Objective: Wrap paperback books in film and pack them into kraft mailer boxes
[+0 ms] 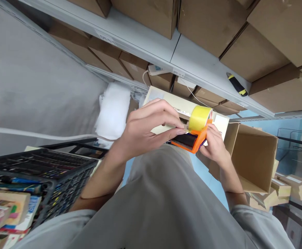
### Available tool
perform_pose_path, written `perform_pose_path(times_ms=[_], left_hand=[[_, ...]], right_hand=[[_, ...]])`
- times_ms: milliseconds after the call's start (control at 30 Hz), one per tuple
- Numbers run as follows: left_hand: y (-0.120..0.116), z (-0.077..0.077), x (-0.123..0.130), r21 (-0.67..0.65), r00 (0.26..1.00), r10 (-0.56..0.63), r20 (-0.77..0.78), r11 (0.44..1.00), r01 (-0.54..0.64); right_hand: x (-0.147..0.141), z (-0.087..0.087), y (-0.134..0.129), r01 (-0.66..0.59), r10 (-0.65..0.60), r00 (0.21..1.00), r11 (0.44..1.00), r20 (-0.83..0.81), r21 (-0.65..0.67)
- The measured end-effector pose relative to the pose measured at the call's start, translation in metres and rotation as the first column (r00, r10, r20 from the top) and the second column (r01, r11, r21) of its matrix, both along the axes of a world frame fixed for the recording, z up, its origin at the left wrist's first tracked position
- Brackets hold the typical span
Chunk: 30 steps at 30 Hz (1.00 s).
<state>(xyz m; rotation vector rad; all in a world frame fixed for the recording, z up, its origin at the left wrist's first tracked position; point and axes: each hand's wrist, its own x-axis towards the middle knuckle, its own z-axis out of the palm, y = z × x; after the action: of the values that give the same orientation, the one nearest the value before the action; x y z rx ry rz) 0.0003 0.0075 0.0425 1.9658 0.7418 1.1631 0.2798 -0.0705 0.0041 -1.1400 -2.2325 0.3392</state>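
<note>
In front of my body, an orange tape dispenser point(199, 141) with a dark roller carries a thick roll of yellow tape point(199, 118). My right hand point(215, 143) is closed around the dispenser's right side. From the left, my left hand point(153, 126) reaches over, thumb and fingertips pinched together at the tape's edge beside the roll. A pale box point(159, 93) with a white label lies beneath the dispenser, partly covered by both hands.
Shelves of cardboard boxes point(210, 24) run across the top. A yellow-black utility knife point(237, 84) lies on the shelf edge. To the right stands an open cardboard box point(257, 155); at left, a black crate point(70, 188) and a white bundle point(114, 110). A white cable point(49, 134) crosses the left side.
</note>
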Motion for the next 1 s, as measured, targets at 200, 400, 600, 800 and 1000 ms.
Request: perform_pose_path(times_ms=[200, 400, 600, 800, 1000], left_hand=[[-0.008, -0.018, 0.004, -0.032, 0.998, 0.052, -0.025, 0.998, -0.053], [-0.026, -0.075, 0.011, -0.286, 0.962, 0.275, -0.004, 0.921, -0.264], [-0.016, -0.172, 0.022, -0.781, 0.881, 0.473, -0.017, 0.543, -0.307], [0.006, -0.244, 0.045, -0.981, 0.759, 0.651, -0.024, 0.130, -0.143], [0.010, -0.280, 0.055, -0.996, 0.681, 0.728, -0.079, -0.024, -0.090]], right_hand=[[0.003, -0.009, 0.003, -0.051, 0.049, 0.999, 0.988, -0.014, -0.149], [0.023, -0.016, -0.003, -0.001, 0.078, 0.990, 0.840, 0.119, -0.543], [0.059, -0.045, 0.024, 0.029, 0.089, 0.993, 0.452, 0.078, -0.892], [0.059, -0.101, 0.091, -0.048, -0.050, 0.997, 0.142, -0.056, -0.989], [0.061, -0.152, 0.114, -0.030, -0.081, 0.996, -0.026, -0.028, -0.999]])
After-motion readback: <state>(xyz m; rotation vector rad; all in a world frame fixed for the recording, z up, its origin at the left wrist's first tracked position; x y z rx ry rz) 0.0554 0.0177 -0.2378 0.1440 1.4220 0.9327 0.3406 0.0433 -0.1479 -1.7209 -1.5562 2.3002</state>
